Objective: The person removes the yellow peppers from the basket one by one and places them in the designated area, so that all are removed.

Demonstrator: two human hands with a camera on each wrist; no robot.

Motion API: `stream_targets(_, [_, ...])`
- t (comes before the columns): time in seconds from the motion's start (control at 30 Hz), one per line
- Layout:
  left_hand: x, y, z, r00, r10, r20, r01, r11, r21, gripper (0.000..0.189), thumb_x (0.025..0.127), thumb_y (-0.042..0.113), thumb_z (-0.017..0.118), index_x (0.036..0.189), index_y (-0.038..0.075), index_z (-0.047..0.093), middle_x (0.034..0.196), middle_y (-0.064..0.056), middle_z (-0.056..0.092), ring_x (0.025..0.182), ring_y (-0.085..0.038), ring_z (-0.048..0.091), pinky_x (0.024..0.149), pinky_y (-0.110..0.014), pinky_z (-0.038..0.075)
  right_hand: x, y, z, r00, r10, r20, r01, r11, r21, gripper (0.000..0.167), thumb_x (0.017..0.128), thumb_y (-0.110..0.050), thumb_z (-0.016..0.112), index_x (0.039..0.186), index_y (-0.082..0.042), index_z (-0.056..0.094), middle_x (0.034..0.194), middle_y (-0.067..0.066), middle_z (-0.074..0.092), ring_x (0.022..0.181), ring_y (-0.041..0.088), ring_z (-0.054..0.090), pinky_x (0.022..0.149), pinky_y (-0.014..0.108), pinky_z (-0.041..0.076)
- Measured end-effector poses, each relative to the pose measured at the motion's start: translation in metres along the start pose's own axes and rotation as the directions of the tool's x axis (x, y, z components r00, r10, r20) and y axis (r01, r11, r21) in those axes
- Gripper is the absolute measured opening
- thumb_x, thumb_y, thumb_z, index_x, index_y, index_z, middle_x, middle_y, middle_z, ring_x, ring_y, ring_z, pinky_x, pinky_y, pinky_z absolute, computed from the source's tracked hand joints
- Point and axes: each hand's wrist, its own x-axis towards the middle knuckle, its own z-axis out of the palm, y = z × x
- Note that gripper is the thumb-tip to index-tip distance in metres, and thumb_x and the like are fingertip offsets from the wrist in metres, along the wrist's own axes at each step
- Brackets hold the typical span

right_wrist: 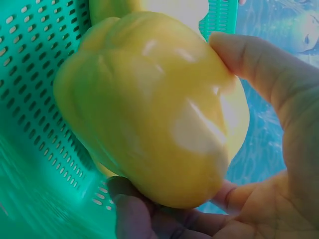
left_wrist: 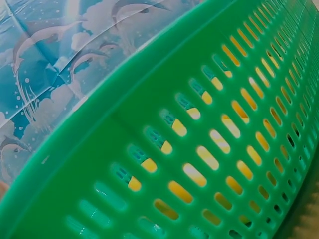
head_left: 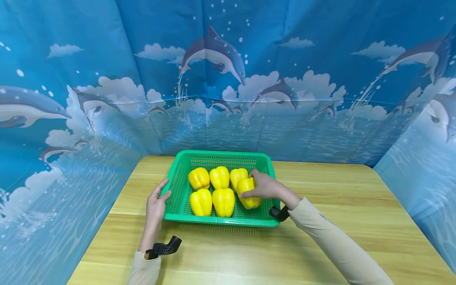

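My right hand grips a yellow bell pepper at the right side of a green plastic basket. In the right wrist view, thumb and fingers lie on opposite sides of this bell pepper. Several more yellow bell peppers sit inside in two rows, and one at the back right is partly hidden behind the held one. At the basket's left rim my left hand rests with thumb and fingers spread. The left wrist view is mostly filled by the basket's slotted wall.
The basket stands on a light wooden table, near its back edge. Behind and at both sides hangs a blue curtain printed with dolphins. A black wrist camera mount sits on the left wrist, another on the right.
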Motion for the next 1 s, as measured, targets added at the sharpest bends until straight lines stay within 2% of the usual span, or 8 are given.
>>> stream_targets(0.23, [-0.001, 0.002, -0.001, 1.0, -0.018, 0.002, 0.018, 1.0, 0.022, 0.045, 0.1, 0.014, 0.047, 0.145, 0.015, 0.041, 0.153, -0.011, 0.025, 0.141, -0.03, 0.014, 0.109, -0.053, 0.015, -0.004, -0.002, -0.001, 0.995, -0.039, -0.091, 0.042, 0.999, 0.035, 0.078, 0.078, -0.049, 0.073, 0.13, -0.001, 0.041, 0.099, 0.008, 0.058, 0.08, 0.02, 0.056, 0.064, 0.033, 0.048])
stream_targets(0.43, [0.0, 0.001, -0.001, 1.0, -0.013, 0.009, 0.013, 1.0, 0.019, 0.045, 0.101, 0.013, 0.047, 0.145, 0.015, 0.041, 0.153, -0.011, 0.025, 0.141, -0.03, 0.013, 0.109, -0.053, 0.014, -0.009, -0.004, 0.0, 0.979, -0.056, -0.194, 0.072, 0.995, 0.074, 0.081, 0.078, -0.052, 0.072, 0.134, -0.003, 0.041, 0.112, 0.013, 0.055, 0.086, 0.022, 0.056, 0.064, 0.033, 0.049])
stream_targets(0.53, [0.0, 0.001, -0.001, 1.0, -0.013, 0.012, 0.013, 1.0, 0.019, 0.045, 0.101, 0.013, 0.046, 0.145, 0.015, 0.041, 0.153, -0.011, 0.025, 0.141, -0.03, 0.013, 0.109, -0.053, 0.014, -0.011, -0.004, -0.001, 0.964, -0.065, -0.256, 0.096, 0.989, 0.11, 0.079, 0.078, -0.049, 0.073, 0.134, -0.004, 0.038, 0.112, 0.015, 0.053, 0.083, 0.022, 0.056, 0.062, 0.033, 0.05])
stream_targets(0.7, [0.0, 0.001, -0.001, 1.0, -0.007, 0.011, 0.007, 1.0, 0.018, 0.045, 0.101, 0.013, 0.046, 0.145, 0.014, 0.041, 0.153, -0.011, 0.025, 0.141, -0.03, 0.013, 0.109, -0.053, 0.014, -0.016, -0.005, -0.004, 0.935, -0.066, -0.35, 0.138, 0.973, 0.184, 0.076, 0.08, -0.045, 0.073, 0.131, -0.006, 0.033, 0.103, 0.017, 0.054, 0.074, 0.023, 0.058, 0.058, 0.033, 0.05])
stream_targets(1.0, [0.0, -0.003, 0.0, 1.0, 0.021, 0.007, -0.021, 1.0, 0.018, 0.044, 0.101, 0.014, 0.046, 0.145, 0.014, 0.042, 0.152, -0.011, 0.027, 0.141, -0.029, 0.014, 0.109, -0.052, 0.015, -0.024, 0.0, -0.013, 0.86, -0.107, -0.498, 0.22, 0.96, 0.173, 0.072, 0.079, -0.045, 0.074, 0.13, -0.007, 0.04, 0.11, 0.016, 0.053, 0.083, 0.026, 0.058, 0.062, 0.035, 0.051])
